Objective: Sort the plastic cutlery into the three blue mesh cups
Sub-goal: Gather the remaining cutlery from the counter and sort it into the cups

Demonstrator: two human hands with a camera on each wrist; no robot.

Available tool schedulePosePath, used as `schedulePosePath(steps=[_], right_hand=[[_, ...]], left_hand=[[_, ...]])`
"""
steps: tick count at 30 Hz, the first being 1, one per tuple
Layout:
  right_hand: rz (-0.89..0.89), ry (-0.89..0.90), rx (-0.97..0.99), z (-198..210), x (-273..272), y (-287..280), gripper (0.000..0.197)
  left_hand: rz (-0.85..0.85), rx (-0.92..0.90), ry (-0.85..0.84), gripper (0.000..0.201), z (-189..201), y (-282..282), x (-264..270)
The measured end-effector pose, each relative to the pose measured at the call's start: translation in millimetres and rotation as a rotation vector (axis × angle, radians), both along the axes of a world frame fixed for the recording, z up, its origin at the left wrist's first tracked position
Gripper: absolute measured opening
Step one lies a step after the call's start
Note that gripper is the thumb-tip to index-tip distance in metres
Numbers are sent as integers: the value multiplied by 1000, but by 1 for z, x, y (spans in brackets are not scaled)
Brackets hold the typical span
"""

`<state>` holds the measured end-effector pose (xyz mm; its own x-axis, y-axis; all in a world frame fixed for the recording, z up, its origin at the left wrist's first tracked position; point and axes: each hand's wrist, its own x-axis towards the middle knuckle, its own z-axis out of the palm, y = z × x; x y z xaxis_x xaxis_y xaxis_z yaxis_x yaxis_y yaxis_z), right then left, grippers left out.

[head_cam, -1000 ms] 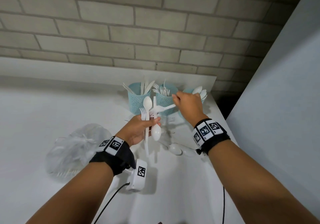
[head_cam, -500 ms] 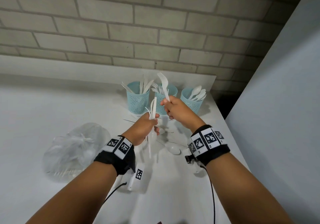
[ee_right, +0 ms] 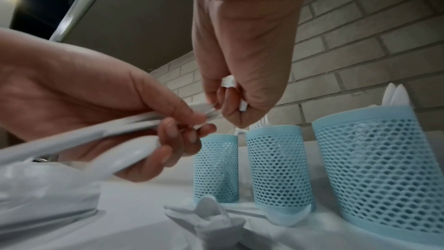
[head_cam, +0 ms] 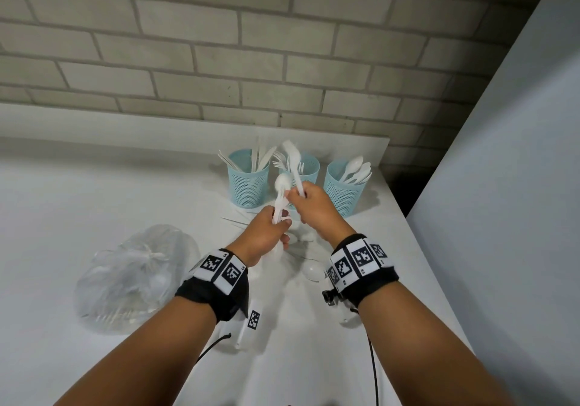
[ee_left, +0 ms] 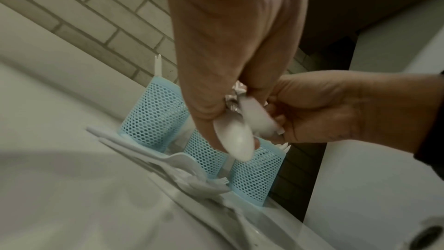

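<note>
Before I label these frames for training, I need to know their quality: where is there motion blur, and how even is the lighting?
Head view: mostly sharp, brick wall dimming toward the upper right; the piece in the right hand slightly smeared. Left wrist view: dim and soft, the spoon in the left hand blurred. Right wrist view: held cutlery streaked, the mesh cups fairly crisp.

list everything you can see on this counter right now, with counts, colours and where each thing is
Mesh cups: three, light blue, row at counter's back, holding white cutlery.
Loose cutlery: several pieces, white, on counter before the cups.
Plastic bag: one, clear, counter's left.
Counter: one, white, below brick wall.
Held cutlery bundle: several pieces, white, in left hand.
Single utensil: one, white, in right hand.
Left hand: grips the bundle.
Right hand: grips the single utensil.
</note>
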<state>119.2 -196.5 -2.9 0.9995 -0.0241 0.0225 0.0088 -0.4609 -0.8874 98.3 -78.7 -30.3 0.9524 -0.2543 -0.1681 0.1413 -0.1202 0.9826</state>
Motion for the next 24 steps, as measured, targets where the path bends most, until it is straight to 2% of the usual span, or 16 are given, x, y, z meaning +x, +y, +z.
schedulePosePath(steps=[2, 4, 9, 13, 19, 21, 24], right_hand=[[-75, 37, 121, 1, 4, -1, 15], [-63, 91, 207, -1, 4, 0, 16], [-23, 112, 271, -4, 7, 2, 8], [-169, 20, 440, 6, 18, 0, 12], [-300, -41, 1036, 42, 47, -15, 19], [-366, -105, 1103, 52, 62, -19, 22], [-469, -262, 1072, 58, 87, -26, 24]], left_hand=[[3, 8, 12, 16, -1, -1, 1], [5, 24, 10, 22, -1, -2, 2], [14, -10, 7, 22, -1, -4, 4], [15, -26, 21, 15, -2, -7, 4], [38, -63, 43, 15, 1, -5, 10], [55, -76, 42, 16, 2, -4, 13], [87, -104, 42, 11, 5, -2, 18]])
